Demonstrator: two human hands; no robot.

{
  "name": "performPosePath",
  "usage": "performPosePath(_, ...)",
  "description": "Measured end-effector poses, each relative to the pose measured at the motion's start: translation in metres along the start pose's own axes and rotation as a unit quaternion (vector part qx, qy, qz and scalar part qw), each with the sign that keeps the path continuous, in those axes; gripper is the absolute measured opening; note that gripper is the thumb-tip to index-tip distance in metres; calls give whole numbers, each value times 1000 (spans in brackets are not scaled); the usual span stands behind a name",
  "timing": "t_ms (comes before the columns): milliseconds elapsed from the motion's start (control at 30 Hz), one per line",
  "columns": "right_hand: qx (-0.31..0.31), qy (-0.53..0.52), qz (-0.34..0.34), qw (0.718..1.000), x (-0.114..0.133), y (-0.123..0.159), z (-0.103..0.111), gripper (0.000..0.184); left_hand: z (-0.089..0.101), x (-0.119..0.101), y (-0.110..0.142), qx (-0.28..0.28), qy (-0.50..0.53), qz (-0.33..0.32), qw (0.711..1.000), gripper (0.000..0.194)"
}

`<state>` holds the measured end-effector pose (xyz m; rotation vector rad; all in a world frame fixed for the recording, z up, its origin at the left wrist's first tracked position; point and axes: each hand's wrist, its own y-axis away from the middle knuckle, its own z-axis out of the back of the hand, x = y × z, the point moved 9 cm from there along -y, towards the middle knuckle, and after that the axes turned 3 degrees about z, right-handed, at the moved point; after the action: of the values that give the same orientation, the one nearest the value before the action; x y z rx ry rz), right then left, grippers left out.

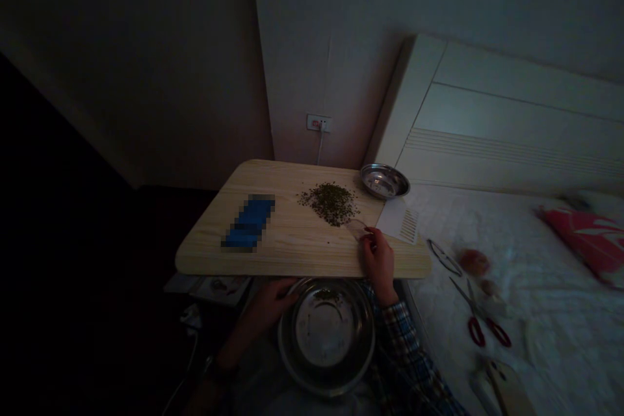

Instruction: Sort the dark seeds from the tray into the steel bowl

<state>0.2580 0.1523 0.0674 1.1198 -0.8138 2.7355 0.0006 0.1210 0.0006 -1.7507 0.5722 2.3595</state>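
On the wooden tabletop (292, 260) lies a loose pile of small dark green bits (332, 203), perhaps seeds or dried leaves. My right hand (377, 259) is closed on a thin, see-through piece (355, 228), its far edge at the near right side of the pile; its exact kind is hard to make out in the dim light. Below the table's front edge, a large steel basin (325, 370) sits over my lap with some green bits inside. My left hand (273, 299) grips its left rim, thumb toward the inside.
A smaller steel bowl (385, 182) stands at the table's far right corner, beside a white comb-like card (402, 221). A blue pixelated shape (249, 224) lies left. Red-handled scissors (478, 318) and a phone (507, 383) rest on the bed, right.
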Motion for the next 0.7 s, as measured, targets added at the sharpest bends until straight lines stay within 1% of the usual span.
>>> performPosePath(100, -10, 11, -6, 1000, -4, 0, 3, 32, 2, 0, 0, -9, -3, 4, 1000, 38)
performPosePath(367, -43, 40, -24, 998, -17, -5, 17, 33, 1, 0, 1, -1, 5, -1, 1000, 39)
performPosePath(533, -41, 21, -35, 998, -20, -5, 20, 32, 2, 1, 0, -3, 7, 0, 1000, 39)
performPosePath(600, -37, 5, -35, 999, -19, -4, 19, 32, 1, 0, 1, 2, 1, -2, 1000, 38)
performPosePath(700, -30, 3, -34, 999, -18, -4, 16, 33, 2, -2, 1, -8, -7, -7, 1000, 37)
